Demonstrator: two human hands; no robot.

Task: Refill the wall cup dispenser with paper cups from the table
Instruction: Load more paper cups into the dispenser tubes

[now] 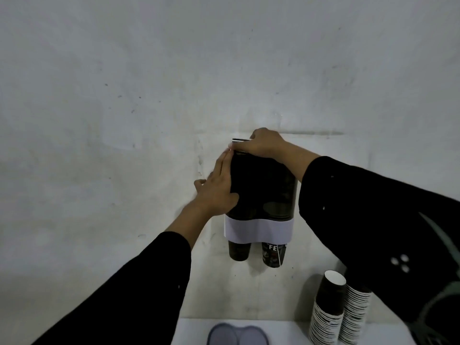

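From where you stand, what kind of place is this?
Probably a drinks corner in a plain workroom or pantry, though I cannot be sure. A cup dispenser hangs on a bare wall, and stacks of paper cups stand on a white table.

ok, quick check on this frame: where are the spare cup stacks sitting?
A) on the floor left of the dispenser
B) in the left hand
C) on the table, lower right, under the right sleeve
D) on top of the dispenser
C: two stacks of paper cups stand on the white table at lower right, partly behind the right sleeve, while both hands are up at the wall dispenser.
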